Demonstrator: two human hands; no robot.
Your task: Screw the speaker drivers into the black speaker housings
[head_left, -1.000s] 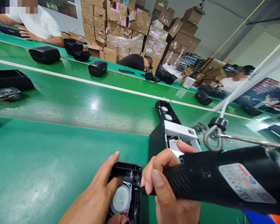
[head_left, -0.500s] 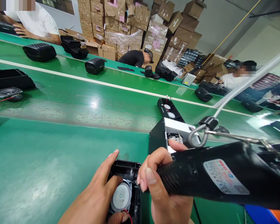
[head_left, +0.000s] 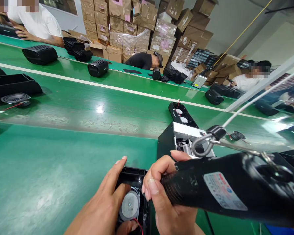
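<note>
In front of me lies a black speaker housing [head_left: 146, 215], open side up. A round silver-backed speaker [head_left: 129, 205] sits inside it, with a red wire [head_left: 139, 225] near its lower edge. My left hand [head_left: 100, 204] grips the housing's left side, fingers bent over the rim and against the speaker. My right hand [head_left: 168, 195] is wrapped around the front of a black electric screwdriver [head_left: 193, 187], which hangs from a metal hook. Its tip is hidden behind my fingers, above the right part of the housing.
Just beyond my right hand stands a black-and-white screw feeder box [head_left: 165, 140]. A housing with two speakers [head_left: 182, 114] lies behind it on the green conveyor [head_left: 100, 107]. A loose speaker [head_left: 16, 98] rests at the left. Co-workers sit across the line, before stacked cartons [head_left: 129, 36].
My right hand and the screwdriver have shifted slightly left, and its rear end has swung a little. Parts on the near belt have slid right. My left hand keeps its hold.
</note>
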